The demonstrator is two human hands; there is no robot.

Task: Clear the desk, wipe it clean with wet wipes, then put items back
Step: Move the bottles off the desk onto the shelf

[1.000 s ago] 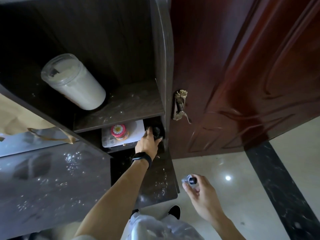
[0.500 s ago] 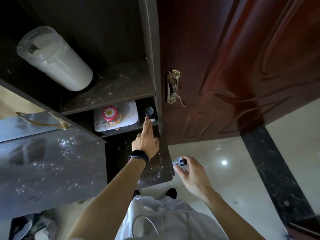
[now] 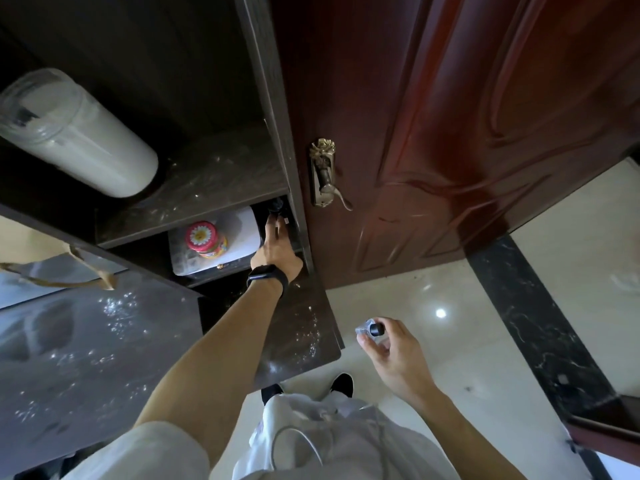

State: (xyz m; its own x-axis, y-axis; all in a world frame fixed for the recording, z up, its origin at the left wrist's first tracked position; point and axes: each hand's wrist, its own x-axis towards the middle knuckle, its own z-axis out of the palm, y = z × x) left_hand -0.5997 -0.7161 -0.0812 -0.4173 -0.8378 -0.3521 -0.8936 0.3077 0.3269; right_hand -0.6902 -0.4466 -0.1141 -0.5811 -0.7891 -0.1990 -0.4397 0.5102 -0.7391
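door (image 3: 485,133): red-brown, panelled, right of shelf unit.
desk top (image 3: 86,358): dark, glossy, droplets across it, lower left.
shelf unit (image 3: 270,98): dark wood, at desk top's far right; upper and lower compartment.
white tumbler (image 3: 86,140): clear lid, upper compartment, left side.
white box (image 3: 244,226): flat in lower compartment.
left hand (image 3: 277,249): black wristband (image 3: 268,274) on wrist; reaches into lower compartment, right of white box; fingertips (image 3: 273,225) at dark bottle; too dark to tell gripping or only touching.
right hand (image 3: 394,355): over floor (image 3: 450,306), right of desk top's edge; fingers (image 3: 372,342) curled, pinching small clear bottle.
jar (image 3: 204,237): red flowered lid, sits on white box.
door handle (image 3: 323,174): brass lever, just beside shelf unit's side panel.
dark bottle (image 3: 277,206): rear right of lower compartment, near side panel.
small clear bottle (image 3: 370,330): black cap, in right hand, well apart from shelf unit.
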